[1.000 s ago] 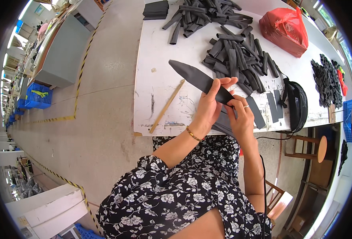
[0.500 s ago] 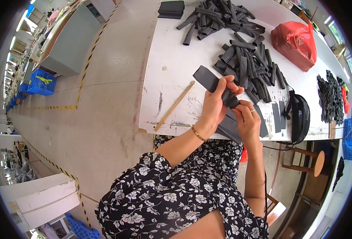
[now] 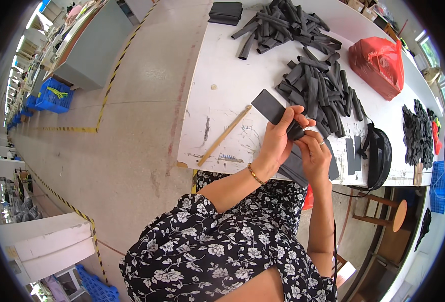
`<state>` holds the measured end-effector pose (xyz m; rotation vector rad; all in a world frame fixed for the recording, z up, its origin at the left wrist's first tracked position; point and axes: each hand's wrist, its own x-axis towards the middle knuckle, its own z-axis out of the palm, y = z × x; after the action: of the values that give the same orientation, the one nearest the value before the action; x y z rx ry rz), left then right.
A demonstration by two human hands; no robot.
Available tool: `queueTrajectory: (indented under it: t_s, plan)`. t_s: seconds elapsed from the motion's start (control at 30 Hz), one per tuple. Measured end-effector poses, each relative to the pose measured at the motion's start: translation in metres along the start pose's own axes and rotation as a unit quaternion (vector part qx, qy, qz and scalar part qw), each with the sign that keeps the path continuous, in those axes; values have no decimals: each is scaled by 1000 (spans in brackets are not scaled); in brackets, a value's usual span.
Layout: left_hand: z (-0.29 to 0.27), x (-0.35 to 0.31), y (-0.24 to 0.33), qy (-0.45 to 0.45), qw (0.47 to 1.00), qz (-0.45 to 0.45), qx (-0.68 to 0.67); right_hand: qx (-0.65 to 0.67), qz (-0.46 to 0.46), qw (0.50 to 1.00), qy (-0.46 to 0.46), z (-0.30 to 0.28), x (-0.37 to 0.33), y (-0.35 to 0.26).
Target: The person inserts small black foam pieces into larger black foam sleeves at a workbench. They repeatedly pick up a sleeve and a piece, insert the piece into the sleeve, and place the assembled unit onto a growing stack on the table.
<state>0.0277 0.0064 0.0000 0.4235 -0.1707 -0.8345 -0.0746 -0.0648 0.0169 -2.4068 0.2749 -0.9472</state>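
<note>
Above the table's front edge, my left hand (image 3: 279, 140) is closed on a flat black strip (image 3: 269, 106), thumb on top. The strip's wide end sticks out to the upper left. My right hand (image 3: 315, 155) pinches at the strip's lower right end, which looks rolled or folded over; the fingers partly hide it. Under my hands lies a stack of flat dark strips (image 3: 294, 168) at the table edge. Beyond them is a heap of rolled black tubes (image 3: 313, 90), with a second heap (image 3: 283, 25) farther back.
On the white table (image 3: 222, 65) lie a wooden stick (image 3: 225, 136), a stack of black pieces (image 3: 225, 12), a red plastic bag (image 3: 376, 68), a black pouch (image 3: 378, 153) and a pile of dark scraps (image 3: 418, 133). A wooden stool (image 3: 396, 216) stands below right.
The strip's wide end now lies flatter and more squarely turned up. Its other end sits deeper between my fingers. The view has shifted slightly, so the table appears a little lower and to the right.
</note>
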Motion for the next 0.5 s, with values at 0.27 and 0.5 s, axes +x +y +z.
queueTrajectory:
  t_s: [0.27, 0.5]
  plan:
    - [-1, 3, 0, 9, 1000, -2, -9, 1, 46, 999, -16, -1, 2, -6]
    - [-5, 19, 15, -3, 997, 72, -23, 153, 200, 958, 138, 27, -7, -10]
